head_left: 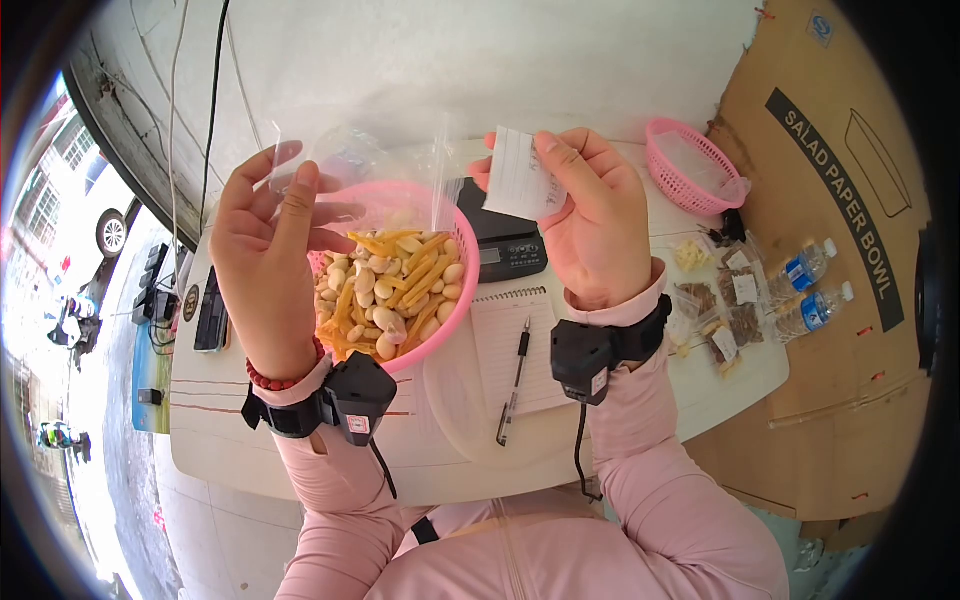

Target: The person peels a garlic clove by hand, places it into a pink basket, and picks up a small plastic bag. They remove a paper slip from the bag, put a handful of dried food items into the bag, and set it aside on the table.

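My left hand (275, 255), with red beads at its wrist, grips a clear plastic bag (405, 165) that stretches to the right over the pink basket (468, 290). Between thumb and fingers of my right hand (605, 225) is a small white lined slip of paper (518, 175) with faint writing on it, raised above the scale. Pale round pieces (385, 318) and yellow-orange strips (428, 280) fill the basket beneath my left hand. The black digital scale (510, 255) is partly covered by the slip and bag.
A spiral notebook (545, 370) with a pen (514, 385) on it lies on the table (430, 470). At right are small filled bags (742, 320), water bottles (815, 310), a smaller pink basket (740, 190) and a cardboard box (780, 430). A phone (211, 315) lies at left.
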`<state>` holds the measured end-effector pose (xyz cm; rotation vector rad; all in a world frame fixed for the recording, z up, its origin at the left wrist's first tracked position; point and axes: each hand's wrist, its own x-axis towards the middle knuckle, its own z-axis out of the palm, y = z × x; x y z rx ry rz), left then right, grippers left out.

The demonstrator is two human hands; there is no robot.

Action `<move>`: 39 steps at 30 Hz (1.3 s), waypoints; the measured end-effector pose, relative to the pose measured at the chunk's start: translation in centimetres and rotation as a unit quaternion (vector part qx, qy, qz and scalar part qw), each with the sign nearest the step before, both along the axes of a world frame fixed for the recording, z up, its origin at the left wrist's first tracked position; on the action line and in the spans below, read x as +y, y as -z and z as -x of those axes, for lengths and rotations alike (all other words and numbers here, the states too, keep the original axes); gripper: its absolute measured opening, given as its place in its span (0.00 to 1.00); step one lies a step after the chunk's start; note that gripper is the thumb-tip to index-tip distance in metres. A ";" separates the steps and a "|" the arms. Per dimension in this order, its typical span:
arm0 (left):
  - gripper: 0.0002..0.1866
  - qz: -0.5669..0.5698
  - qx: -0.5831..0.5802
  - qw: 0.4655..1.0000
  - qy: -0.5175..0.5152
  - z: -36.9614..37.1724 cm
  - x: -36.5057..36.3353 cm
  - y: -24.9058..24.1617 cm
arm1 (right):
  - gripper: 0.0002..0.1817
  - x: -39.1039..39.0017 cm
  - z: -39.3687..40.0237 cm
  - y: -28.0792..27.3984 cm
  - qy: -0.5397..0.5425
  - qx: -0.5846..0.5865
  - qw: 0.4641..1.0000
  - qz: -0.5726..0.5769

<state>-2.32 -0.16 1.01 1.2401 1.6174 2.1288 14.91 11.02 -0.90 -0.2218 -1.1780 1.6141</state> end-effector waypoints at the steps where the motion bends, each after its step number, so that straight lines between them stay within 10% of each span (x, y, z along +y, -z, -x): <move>1: 0.13 0.000 0.000 1.000 0.000 -0.1 0.0 0.1 | 0.05 0.3 0.1 0.2 -0.001 0.022 1.000 0.019; 6: 0.11 0.004 -0.020 1.000 0.019 -0.6 0.4 0.4 | 0.07 0.6 -0.1 0.0 0.038 0.055 0.993 0.093; 14: 0.09 0.042 0.032 0.997 0.055 -0.6 0.4 0.7 | 0.19 -0.4 -0.8 -1.3 -0.015 -0.227 0.968 -0.106; 27: 0.06 0.166 0.066 0.958 0.224 -2.3 -0.3 -0.1 | 0.11 -0.5 -0.3 0.0 -0.057 -0.202 0.962 -0.177; 33: 0.05 0.130 0.026 0.975 0.179 -2.7 0.4 0.9 | 0.10 -0.5 -0.6 -0.2 0.034 -0.211 0.960 -0.181; 39: 0.07 0.078 0.040 0.988 0.125 -2.3 0.4 0.6 | 0.08 0.9 -3.2 0.6 -0.114 -0.324 0.919 -0.191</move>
